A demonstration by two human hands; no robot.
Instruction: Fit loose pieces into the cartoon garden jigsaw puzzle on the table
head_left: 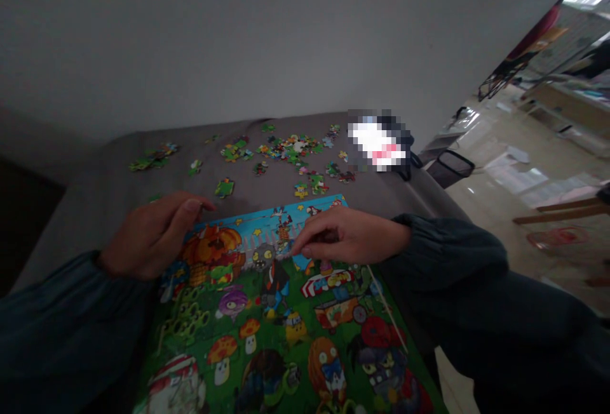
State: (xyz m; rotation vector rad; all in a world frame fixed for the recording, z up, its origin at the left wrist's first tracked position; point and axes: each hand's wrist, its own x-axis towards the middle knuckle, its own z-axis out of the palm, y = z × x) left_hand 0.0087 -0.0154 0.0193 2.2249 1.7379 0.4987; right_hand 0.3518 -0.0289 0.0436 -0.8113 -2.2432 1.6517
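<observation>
Right hand (350,236) pinches fingertips onto the puzzle (286,312) top edge, maybe holding a piece, can't tell; left hand (152,233) rests loosely curled at its top-left corner.

Landmark: cartoon jigsaw board (267,312) lay on the grey table (95,198).
Left hand (152,233): rested curled at the board's upper left corner.
Right hand (350,236): fingertips pressed the board's top edge.
Loose pieces (290,150): scattered beyond the board.

Dim, underexposed foreground; daylight glare from upper right on floor (500,173); tilted view, edges stretched, soft focus
</observation>
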